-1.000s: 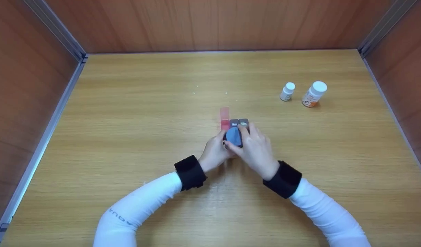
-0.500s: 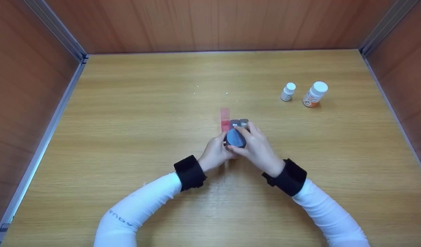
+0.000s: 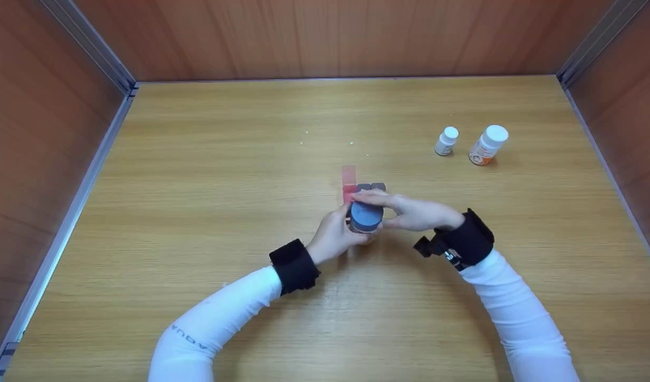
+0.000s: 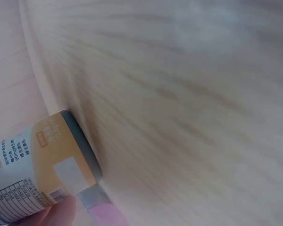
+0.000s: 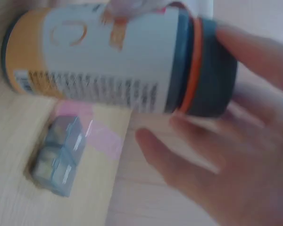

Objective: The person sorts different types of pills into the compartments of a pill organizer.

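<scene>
Left hand point(image 3: 333, 236) grips the bottle point(image 5: 108, 52) by its body, roughly upright over the worktop point(image 3: 224, 170); can't tell if the base is touching. Right hand point(image 3: 415, 212) has fingers around the dark cap point(image 3: 367, 215), thumb on the near side. Pillbox point(image 5: 70, 134) sits just beyond the bottle, pink flap point(image 3: 349, 174) sticking out away from the person. Small white bottle point(image 3: 447, 141) and big white bottle point(image 3: 488, 145) stand far right. White specks point(image 3: 351, 143) beyond the pillbox.
</scene>
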`<state>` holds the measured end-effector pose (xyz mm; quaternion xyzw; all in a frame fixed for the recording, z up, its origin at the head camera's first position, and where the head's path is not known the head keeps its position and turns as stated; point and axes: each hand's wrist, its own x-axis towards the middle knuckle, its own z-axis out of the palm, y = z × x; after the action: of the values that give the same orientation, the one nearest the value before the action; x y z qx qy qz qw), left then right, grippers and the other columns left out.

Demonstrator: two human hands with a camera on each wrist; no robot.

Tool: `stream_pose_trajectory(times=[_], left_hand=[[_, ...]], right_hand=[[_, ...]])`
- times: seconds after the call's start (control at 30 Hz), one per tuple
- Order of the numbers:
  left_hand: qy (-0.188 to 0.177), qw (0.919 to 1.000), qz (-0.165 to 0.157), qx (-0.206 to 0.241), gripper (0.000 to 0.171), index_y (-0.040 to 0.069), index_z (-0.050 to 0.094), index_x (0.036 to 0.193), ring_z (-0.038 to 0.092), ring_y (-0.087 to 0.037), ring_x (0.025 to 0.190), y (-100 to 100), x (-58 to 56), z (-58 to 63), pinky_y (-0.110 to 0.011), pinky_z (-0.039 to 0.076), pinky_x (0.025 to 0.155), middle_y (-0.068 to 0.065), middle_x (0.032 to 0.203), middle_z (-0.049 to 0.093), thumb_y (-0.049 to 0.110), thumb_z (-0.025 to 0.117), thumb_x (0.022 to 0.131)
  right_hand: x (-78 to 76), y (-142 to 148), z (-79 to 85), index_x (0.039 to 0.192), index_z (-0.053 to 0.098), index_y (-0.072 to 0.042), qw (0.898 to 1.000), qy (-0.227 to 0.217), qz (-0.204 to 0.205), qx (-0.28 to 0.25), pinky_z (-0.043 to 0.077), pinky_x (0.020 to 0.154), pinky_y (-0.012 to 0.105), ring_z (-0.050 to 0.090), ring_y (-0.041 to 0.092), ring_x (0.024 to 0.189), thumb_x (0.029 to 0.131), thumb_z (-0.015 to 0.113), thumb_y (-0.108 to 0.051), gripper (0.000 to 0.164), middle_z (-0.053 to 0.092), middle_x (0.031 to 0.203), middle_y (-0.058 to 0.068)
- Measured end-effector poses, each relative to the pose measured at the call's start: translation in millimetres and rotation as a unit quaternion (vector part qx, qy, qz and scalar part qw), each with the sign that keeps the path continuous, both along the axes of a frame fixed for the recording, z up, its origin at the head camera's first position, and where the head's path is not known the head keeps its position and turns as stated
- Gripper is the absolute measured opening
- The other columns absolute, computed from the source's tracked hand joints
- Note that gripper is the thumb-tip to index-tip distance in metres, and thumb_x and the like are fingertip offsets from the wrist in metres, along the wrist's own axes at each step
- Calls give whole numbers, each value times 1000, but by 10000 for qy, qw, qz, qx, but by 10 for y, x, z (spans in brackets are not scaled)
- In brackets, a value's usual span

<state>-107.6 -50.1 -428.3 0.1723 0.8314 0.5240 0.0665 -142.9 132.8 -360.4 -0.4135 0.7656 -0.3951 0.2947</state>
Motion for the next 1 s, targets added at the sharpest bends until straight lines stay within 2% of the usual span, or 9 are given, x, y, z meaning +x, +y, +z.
stream_pose_trajectory(times=[0.07, 0.17, 0.23, 0.3, 0.4, 0.5, 0.6, 0.8, 1.0], left_hand=[[-57, 10000, 6, -16, 67, -2, 40, 126, 52, -22, 108, 5, -3, 1, -27, 40, 91, -16, 118, 54, 10, 73, 69], [-208, 9997, 77, -100, 62, -2, 45, 122, 52, -23, 107, 10, -6, 5, -29, 40, 91, -15, 115, 56, 10, 74, 68], [-287, 9994, 126, -130, 60, -2, 46, 120, 53, -23, 105, 13, -10, 3, -29, 41, 91, -15, 113, 57, 9, 73, 68], [-357, 9992, 150, -129, 58, -1, 47, 120, 54, -22, 103, 10, -11, 7, -28, 42, 89, -14, 111, 58, 8, 73, 68], [-349, 9993, 115, -86, 58, -1, 47, 120, 54, -22, 103, 5, -12, 10, -28, 42, 88, -14, 113, 58, 9, 72, 69], [-342, 9994, 60, -90, 59, 0, 47, 121, 53, -22, 105, 2, -12, 11, -28, 41, 90, -14, 115, 57, 12, 73, 69], [-325, 9994, 33, -71, 60, 0, 46, 122, 53, -22, 106, -1, -12, 8, -28, 41, 91, -15, 116, 56, 12, 73, 70], [-281, 9996, 37, -89, 61, -1, 45, 122, 53, -22, 106, -7, -14, 16, -27, 42, 90, -16, 115, 56, 7, 73, 68], [-245, 9997, 41, -69, 63, -1, 44, 123, 52, -22, 108, -11, -8, 12, -27, 40, 91, -16, 117, 55, 8, 74, 68]], right_hand=[[22, 1, 2, 140, 17, -5, 9996, -84, -258, -52, 19, 104, 48, 16, 32, 131, 82, 57, 0, 70, 14, 145, 17], [146, -73, -11, 140, 20, -5, 9894, 388, -1402, -4, 27, 100, 48, 28, 33, 125, 79, 65, -17, 77, 20, 140, 20], [256, -166, -41, 135, 29, 0, 9668, 1116, -2288, 215, 36, 94, 45, 36, 32, 114, 76, 68, -32, 78, 30, 131, 21], [351, -268, -92, 128, 38, 3, 9348, 1862, -2980, 516, 41, 87, 39, 40, 29, 104, 72, 67, -44, 79, 38, 118, 19], [438, -387, -169, 115, 49, 8, 8931, 2687, -3557, 601, 41, 78, 33, 40, 26, 91, 69, 68, -48, 75, 43, 102, 17], [471, -429, -210, 107, 55, 9, 8772, 2928, -3790, 330, 40, 75, 33, 40, 26, 87, 69, 72, -38, 63, 45, 96, 17], [476, -418, -204, 106, 57, 8, 8836, 2801, -3751, 87, 41, 78, 35, 42, 27, 91, 68, 75, -28, 55, 47, 98, 17], [434, -331, -151, 112, 55, 9, 9219, 1801, -3410, -378, 40, 90, 38, 44, 31, 107, 69, 74, -9, 50, 49, 112, 20], [341, -207, -85, 125, 43, 8, 9693, 825, -2272, -460, 31, 99, 41, 35, 34, 120, 77, 62, 4, 52, 39, 127, 23]])
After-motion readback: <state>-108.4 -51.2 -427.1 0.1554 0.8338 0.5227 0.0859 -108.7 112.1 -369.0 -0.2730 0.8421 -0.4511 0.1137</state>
